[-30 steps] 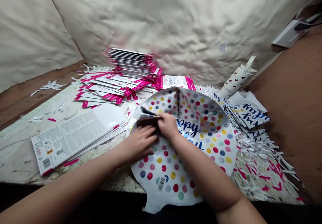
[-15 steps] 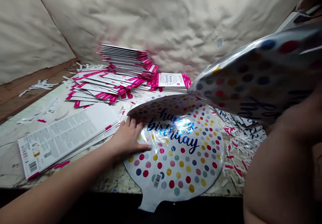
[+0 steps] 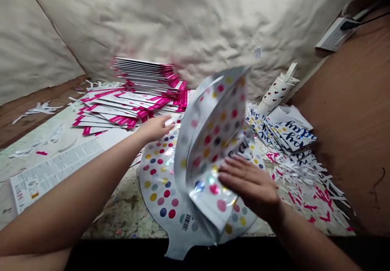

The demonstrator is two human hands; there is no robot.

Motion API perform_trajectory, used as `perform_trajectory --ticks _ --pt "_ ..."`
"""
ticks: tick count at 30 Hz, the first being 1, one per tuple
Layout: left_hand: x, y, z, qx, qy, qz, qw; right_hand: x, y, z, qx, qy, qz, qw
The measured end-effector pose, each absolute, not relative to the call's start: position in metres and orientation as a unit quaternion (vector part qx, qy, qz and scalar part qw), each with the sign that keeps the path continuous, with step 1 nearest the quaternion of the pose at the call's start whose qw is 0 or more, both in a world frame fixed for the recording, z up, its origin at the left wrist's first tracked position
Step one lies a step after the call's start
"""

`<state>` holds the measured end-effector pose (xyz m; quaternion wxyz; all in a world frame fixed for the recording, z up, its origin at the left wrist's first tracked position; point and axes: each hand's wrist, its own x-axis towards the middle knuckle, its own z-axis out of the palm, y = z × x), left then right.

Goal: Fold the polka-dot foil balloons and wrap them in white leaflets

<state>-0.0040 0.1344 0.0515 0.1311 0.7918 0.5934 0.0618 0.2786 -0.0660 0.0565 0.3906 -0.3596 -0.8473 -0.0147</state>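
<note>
Stained counter (image 3: 122,220), wrinkled wall (image 3: 210,27) behind.
Flat balloon (image 3: 161,189) overhanging the front edge, folded balloon (image 3: 211,141) upright on it; left hand (image 3: 156,128) loosely spread near both, right hand (image 3: 248,181), fingers straight, against the fold.

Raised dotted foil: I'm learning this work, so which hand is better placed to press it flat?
Probably the right hand: it appears to touch the raised foil, while the left hand is near the lower foil's far-left edge.

Bare, tapered forearms (image 3: 91,183) with an equally bare left hand (image 3: 156,128) and right hand (image 3: 251,183)
</note>
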Motion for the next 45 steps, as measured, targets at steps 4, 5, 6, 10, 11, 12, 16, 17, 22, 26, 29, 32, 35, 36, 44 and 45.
perform_trajectory --ticks 4,5,6,10,11,12,16,17,22,26,29,32,35,36,44,45 --pt "-0.027 0.134 0.039 0.802 0.554 0.147 0.166 0.288 -0.073 -0.013 -0.383 -0.866 0.105 0.303" --pt "-0.027 0.134 0.034 0.81 0.527 0.172 0.191 0.293 -0.074 -0.024 -0.39 -0.863 0.133 0.292" --pt "-0.026 0.135 0.029 0.818 0.495 0.192 0.219 0.297 -0.074 -0.031 -0.393 -0.859 0.16 0.286" --pt "0.002 0.145 0.017 0.839 0.377 0.231 0.316 0.304 -0.071 -0.033 -0.405 -0.834 0.249 0.28" --pt "0.012 0.147 0.017 0.84 0.357 0.237 0.332 0.303 -0.07 -0.031 -0.411 -0.827 0.266 0.277" --pt "0.021 0.149 0.016 0.842 0.342 0.24 0.342 0.303 -0.069 -0.028 -0.416 -0.821 0.279 0.273" --pt "0.048 0.15 0.01 0.851 0.356 0.211 0.323 0.303 -0.068 -0.025 -0.423 -0.819 0.289 0.258" --pt "0.05 0.15 0.007 0.848 0.375 0.206 0.313 0.304 -0.068 -0.025 -0.421 -0.824 0.281 0.256" --pt "0.032 0.161 -0.005 0.812 0.478 0.213 0.257 0.306 -0.067 -0.028 -0.409 -0.842 0.238 0.259" --pt "0.016 0.163 0.012 0.786 0.548 0.257 0.128 0.305 -0.062 -0.029 -0.392 -0.852 0.229 0.261" --pt "0.032 0.138 0.023 0.866 0.436 0.24 0.046 0.305 -0.058 -0.027 -0.379 -0.859 0.232 0.254" --pt "0.066 0.094 0.016 0.977 0.169 0.073 0.106 0.305 -0.058 -0.025 -0.382 -0.856 0.242 0.25" --pt "0.093 0.056 0.0 0.983 0.129 -0.013 0.131 0.307 -0.067 -0.021 -0.385 -0.852 0.242 0.26" --pt "0.097 0.049 -0.005 0.98 0.149 -0.018 0.133 0.308 -0.071 -0.02 -0.381 -0.852 0.245 0.263" --pt "0.039 0.086 -0.005 0.939 0.32 -0.057 0.111 0.311 -0.069 -0.004 -0.567 -0.643 0.444 0.259" --pt "0.027 0.095 0.0 0.925 0.358 -0.066 0.105 0.309 -0.061 -0.002 -0.61 -0.574 0.472 0.275"
